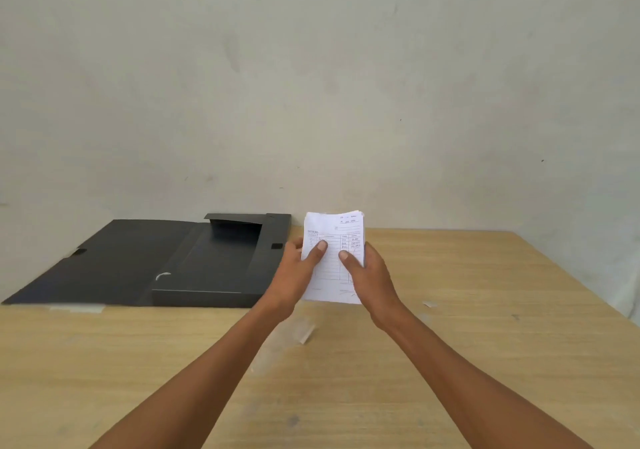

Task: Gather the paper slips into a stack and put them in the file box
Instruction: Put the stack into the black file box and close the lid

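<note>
The gathering step appears to be finished or nearly so — the paper slips point(334, 258) are held as one stack, upright and lifted clear of the table point(450, 344), just to the right of the file box point(207, 268). The stack is pinched from both sides: the left hand point(301, 268) closes its grip on the stack's left edge, thumb laid across the printed front, and the right hand point(367, 275) closes its grip on the right edge in the same manner. The top edges of the slips are seen to be slightly uneven, so a squaring tap may still be in hand.

The file box lies open, its lid flap spread flat to the left and its shallow tray facing up, with nothing seen inside. The next move is judged to be a short carry leftward over the tray's right wall, followed by a lowering of the stack flat onto the tray floor. The stack must be tipped from upright to level without being allowed to fan out, and the pinch should be kept until the slips are bedded.

Counted: one file box, one stack — the number of slips within it cannot be told — and two hands. A few small pale scraps lie on the table to the right of the box; whether they are slips cannot be told.
</note>
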Demonstrator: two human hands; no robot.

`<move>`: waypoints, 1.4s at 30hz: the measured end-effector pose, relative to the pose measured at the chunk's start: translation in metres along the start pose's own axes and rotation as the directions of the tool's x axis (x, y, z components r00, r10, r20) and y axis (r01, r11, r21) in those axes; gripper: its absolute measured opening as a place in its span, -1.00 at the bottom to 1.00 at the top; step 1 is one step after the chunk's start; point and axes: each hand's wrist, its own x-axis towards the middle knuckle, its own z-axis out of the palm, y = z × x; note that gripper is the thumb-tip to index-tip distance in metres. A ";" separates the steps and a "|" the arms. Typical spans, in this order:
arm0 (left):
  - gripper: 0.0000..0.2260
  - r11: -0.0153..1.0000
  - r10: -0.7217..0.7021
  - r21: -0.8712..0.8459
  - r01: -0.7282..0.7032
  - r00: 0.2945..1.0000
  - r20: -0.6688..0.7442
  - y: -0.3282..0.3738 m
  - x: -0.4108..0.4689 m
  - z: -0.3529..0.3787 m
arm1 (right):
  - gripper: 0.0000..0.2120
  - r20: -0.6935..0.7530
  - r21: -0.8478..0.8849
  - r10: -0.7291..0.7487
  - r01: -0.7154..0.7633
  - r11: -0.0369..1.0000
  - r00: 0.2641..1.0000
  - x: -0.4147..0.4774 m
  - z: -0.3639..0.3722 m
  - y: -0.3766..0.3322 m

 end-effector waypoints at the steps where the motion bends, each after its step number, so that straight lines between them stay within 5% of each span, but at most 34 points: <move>1: -0.62 0.999 -0.032 0.035 0.032 0.999 0.003 -0.002 0.000 -0.011 | -0.77 0.020 -0.006 0.016 -0.016 1.000 1.000 0.003 0.012 -0.003; 6: -0.68 0.961 -0.006 0.274 0.027 0.997 -0.078 -0.006 0.001 -0.080 | -0.71 0.103 -0.138 0.134 -0.120 0.983 0.986 0.015 0.073 -0.006; 16: -0.64 0.929 -0.111 0.328 0.174 0.973 -0.203 -0.010 0.021 -0.180 | -0.74 0.237 -0.245 0.188 -0.129 0.961 0.953 0.035 0.177 -0.024; 18: -0.65 0.919 -0.088 0.355 0.171 0.968 -0.236 -0.007 0.037 -0.195 | -0.72 0.186 -0.496 0.069 0.033 0.868 0.980 0.039 0.182 -0.017; 20: -0.65 0.912 -0.090 0.366 0.185 0.961 -0.261 -0.003 0.056 -0.209 | -0.62 0.193 -0.721 -0.062 0.184 0.668 0.979 0.045 0.181 -0.003; 24: -0.58 0.838 -0.191 0.458 0.297 0.945 -0.264 -0.010 0.098 -0.226 | -0.34 0.348 -0.847 0.128 0.253 0.467 0.929 0.049 0.174 0.029; 28: -0.42 0.678 -0.347 0.581 0.451 0.893 -0.288 -0.030 0.125 -0.210 | -0.30 0.358 -0.841 0.143 0.253 0.477 0.923 0.048 0.169 0.044; 42: -0.48 0.447 -0.278 0.795 0.411 0.908 -0.313 -0.054 0.149 -0.160 | -0.31 0.341 -0.811 0.092 0.243 0.532 0.936 0.046 0.166 0.050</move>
